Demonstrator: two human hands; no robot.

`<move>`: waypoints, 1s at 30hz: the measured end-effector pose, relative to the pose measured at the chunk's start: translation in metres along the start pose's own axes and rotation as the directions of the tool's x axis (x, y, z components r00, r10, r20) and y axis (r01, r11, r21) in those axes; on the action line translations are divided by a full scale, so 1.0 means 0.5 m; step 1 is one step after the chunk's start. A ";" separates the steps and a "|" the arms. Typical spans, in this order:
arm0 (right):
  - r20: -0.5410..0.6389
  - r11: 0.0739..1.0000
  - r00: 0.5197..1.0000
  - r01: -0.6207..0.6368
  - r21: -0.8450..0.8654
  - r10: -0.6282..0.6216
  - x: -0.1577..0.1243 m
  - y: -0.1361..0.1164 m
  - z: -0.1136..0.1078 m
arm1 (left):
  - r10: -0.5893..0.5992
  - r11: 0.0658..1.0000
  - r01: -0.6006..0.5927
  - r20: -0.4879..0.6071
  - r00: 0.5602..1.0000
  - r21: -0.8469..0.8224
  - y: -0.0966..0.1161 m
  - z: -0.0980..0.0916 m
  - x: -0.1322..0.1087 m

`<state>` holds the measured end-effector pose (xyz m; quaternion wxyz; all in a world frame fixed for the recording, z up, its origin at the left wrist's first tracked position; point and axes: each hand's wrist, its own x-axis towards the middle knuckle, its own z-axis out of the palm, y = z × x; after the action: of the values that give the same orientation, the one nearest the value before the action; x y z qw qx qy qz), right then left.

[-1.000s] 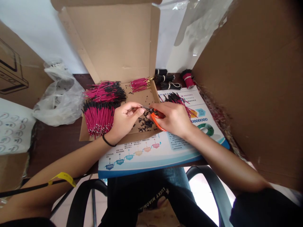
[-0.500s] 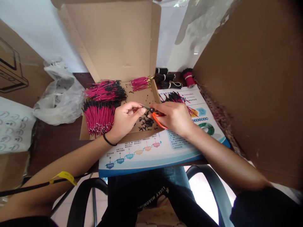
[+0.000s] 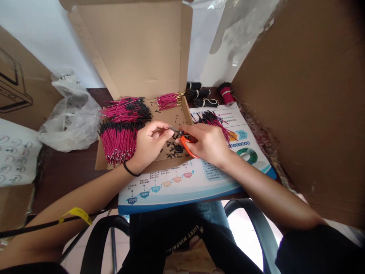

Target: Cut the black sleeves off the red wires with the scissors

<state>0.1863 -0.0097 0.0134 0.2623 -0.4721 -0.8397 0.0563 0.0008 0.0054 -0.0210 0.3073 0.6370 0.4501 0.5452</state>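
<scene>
We judge a nick to the skin the likeliest trouble: the left hand (image 3: 154, 142) has thumb and forefinger brought close together right at the blades (image 3: 175, 131) of the orange-handled scissors (image 3: 184, 144), so a closing stroke set slightly too far left could catch a fingertip. We cannot tell whether those fingers pinch a wire, as anything there is too small to see. If they do, a loose grip could let it twist, and a badly placed cut could spoil its end. The right hand (image 3: 211, 142) has its fingers clamped on the scissors' handles, over the cardboard box (image 3: 165, 118). The left wrist rests close by the near pile of red-and-black wires (image 3: 118, 142), and a careless elbow or wrist movement could disorder it. Black scraps (image 3: 175, 148) lie under the hands and could mix into the wires.

Against the frame half a second ago, we find little difference. The whole view shifts slightly left, both hands keep nearly the same pose, and the orange loop sits a touch further left and nearer. The piles and scraps look unchanged.
</scene>
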 end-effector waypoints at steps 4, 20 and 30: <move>0.007 1.000 1.000 0.006 -0.008 -0.006 -0.001 0.002 0.004 | 0.002 1.000 -0.002 0.003 1.000 -0.011 0.000 0.000 -0.002; -0.166 0.971 0.976 -0.105 0.216 0.142 0.006 -0.011 0.004 | -0.063 0.983 0.057 -0.031 0.998 -0.172 0.010 0.001 0.000; -0.078 0.807 0.967 -0.156 0.569 0.242 0.002 -0.017 0.015 | -0.288 0.830 0.351 0.207 0.935 -0.432 0.019 0.004 0.000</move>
<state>0.1757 -0.0122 0.0102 0.4421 -0.4633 -0.7106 0.2916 0.0052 0.0019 -0.0131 0.5663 0.4955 0.3859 0.5337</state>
